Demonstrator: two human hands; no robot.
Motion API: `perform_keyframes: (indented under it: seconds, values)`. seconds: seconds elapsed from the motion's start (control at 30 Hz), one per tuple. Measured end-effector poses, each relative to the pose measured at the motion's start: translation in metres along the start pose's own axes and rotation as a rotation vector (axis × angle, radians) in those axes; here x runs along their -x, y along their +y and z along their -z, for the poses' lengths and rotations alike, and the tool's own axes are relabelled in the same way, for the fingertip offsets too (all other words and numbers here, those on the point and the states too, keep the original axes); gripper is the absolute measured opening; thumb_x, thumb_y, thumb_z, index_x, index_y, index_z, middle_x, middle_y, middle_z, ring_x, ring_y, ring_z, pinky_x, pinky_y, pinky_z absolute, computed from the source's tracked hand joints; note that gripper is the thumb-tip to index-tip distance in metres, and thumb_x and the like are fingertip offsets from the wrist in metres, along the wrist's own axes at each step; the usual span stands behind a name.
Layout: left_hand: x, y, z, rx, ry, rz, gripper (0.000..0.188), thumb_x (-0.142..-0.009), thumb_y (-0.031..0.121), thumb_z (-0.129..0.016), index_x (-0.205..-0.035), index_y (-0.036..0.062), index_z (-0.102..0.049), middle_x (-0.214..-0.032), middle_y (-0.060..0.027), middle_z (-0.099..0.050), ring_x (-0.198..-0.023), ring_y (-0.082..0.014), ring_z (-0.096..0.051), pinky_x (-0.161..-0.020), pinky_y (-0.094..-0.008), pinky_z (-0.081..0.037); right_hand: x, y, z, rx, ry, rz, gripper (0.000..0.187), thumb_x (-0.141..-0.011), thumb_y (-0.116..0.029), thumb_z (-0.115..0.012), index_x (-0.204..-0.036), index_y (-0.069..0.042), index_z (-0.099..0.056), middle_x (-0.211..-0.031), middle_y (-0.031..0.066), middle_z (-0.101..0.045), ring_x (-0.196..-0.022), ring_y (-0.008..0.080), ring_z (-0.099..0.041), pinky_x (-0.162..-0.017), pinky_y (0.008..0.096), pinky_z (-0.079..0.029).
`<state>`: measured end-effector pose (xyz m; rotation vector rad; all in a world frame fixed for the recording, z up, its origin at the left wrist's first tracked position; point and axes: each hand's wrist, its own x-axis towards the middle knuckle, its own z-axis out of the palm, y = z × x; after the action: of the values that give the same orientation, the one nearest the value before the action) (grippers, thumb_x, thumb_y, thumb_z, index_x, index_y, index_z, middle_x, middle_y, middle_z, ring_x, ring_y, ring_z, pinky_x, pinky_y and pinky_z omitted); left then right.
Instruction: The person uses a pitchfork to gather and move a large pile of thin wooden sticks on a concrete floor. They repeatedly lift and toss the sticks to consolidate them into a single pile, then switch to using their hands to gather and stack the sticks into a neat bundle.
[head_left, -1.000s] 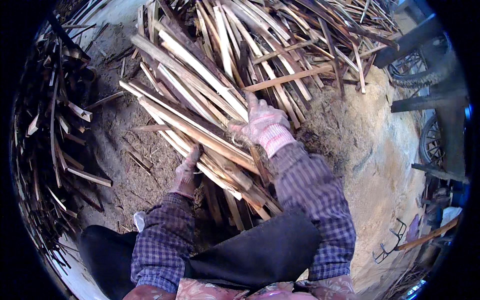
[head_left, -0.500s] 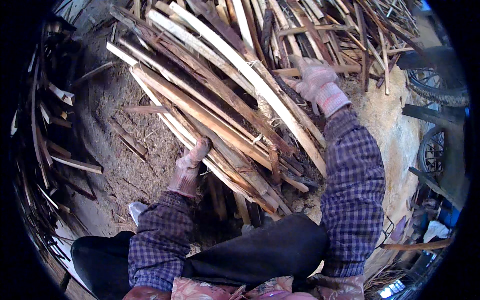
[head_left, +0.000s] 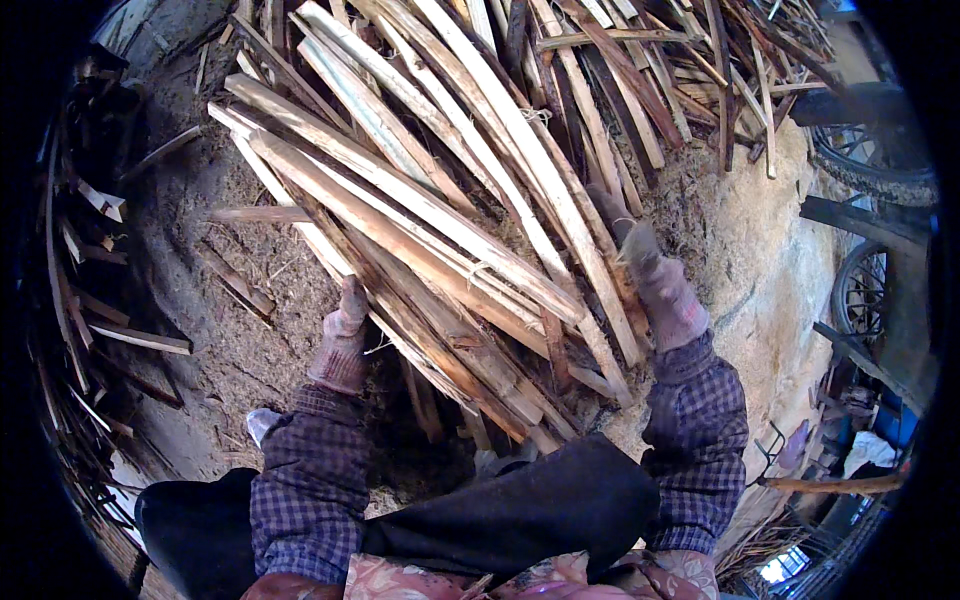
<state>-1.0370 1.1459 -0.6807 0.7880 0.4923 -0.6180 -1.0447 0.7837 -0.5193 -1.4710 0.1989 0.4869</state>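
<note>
Your left hand (head_left: 342, 345), in a worn pinkish glove, presses under the near left side of a long bundle of pale split wooden slats (head_left: 440, 220); its grip is hidden. Your gloved right hand (head_left: 655, 280) lies flat against the bundle's right side, on the sawdust-covered ground (head_left: 740, 240).

Both arms in checked sleeves reach forward from the lower edge. The gloved left hand (head_left: 342, 345) sits low and near, fingers curled upward. The gloved right hand (head_left: 655, 280) stretches farther out, fingers pointing ahead.
</note>
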Motion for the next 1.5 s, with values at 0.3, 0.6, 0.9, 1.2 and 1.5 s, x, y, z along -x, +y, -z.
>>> perform_keyframes:
  seconds: [0.3, 0.6, 0.9, 1.2, 1.5]
  values:
    - [-0.001, -0.026, -0.003, 1.133, -0.097, 0.358, 0.069, -0.087, 0.05, -0.041, -0.132, -0.0016, -0.033, -0.125, -0.0204, -0.041, -0.108, -0.0357, -0.045, -0.089, -0.0489, -0.043, -0.02, 0.029, -0.004, 0.404, -0.098, -0.131, 0.129, -0.053, -0.049, -0.08, -0.14, 0.004, -0.001, -0.137, 0.0178, -0.036, -0.127, 0.0208, -0.035, -0.104, 0.0297, -0.027]
    - [-0.005, -0.059, 0.001, 0.866, 0.051, 0.191, 0.051, -0.09, 0.036, -0.037, -0.13, 0.004, -0.038, -0.116, -0.0162, -0.048, -0.1, -0.0315, -0.051, -0.086, -0.0429, -0.046, -0.037, 0.011, -0.02, 0.059, -0.116, -0.305, 0.055, -0.085, -0.033, -0.057, -0.131, -0.009, -0.038, -0.115, 0.0089, -0.053, -0.094, 0.0142, -0.054, -0.073, 0.0259, -0.046]
    - [-0.007, -0.04, 0.036, 0.238, -0.135, 0.217, 0.059, -0.086, 0.042, -0.047, -0.131, 0.0038, -0.036, -0.118, -0.0159, -0.047, -0.109, -0.0299, -0.048, -0.093, -0.0409, -0.043, -0.003, 0.022, -0.039, -0.182, 0.208, -0.185, 0.045, -0.085, -0.02, -0.055, -0.126, -0.003, -0.048, -0.116, 0.002, -0.056, -0.098, 0.0097, -0.055, -0.083, 0.02, -0.043]
    - [0.039, 0.055, -0.006, -0.182, -0.174, 0.113, 0.073, -0.083, 0.054, -0.048, -0.133, 0.003, -0.031, -0.126, -0.0154, -0.044, -0.112, -0.0285, -0.047, -0.097, -0.0399, -0.039, -0.003, 0.019, -0.133, -0.443, 0.315, -0.1, 0.059, -0.088, -0.04, -0.052, -0.128, 0.003, -0.043, -0.126, 0.0114, -0.049, -0.114, 0.0185, -0.048, -0.098, 0.0269, -0.037]
    - [0.006, 0.036, 0.062, -0.144, -0.275, 0.14, 0.091, -0.076, 0.066, -0.052, -0.137, 0.0038, -0.028, -0.132, -0.0112, -0.04, -0.119, -0.0248, -0.041, -0.101, -0.0393, -0.035, -0.038, 0.113, -0.111, 0.168, 0.294, -0.203, 0.069, -0.082, -0.023, -0.053, -0.14, -0.007, -0.02, -0.131, 0.0143, -0.042, -0.114, 0.024, -0.049, -0.093, 0.0332, -0.045]
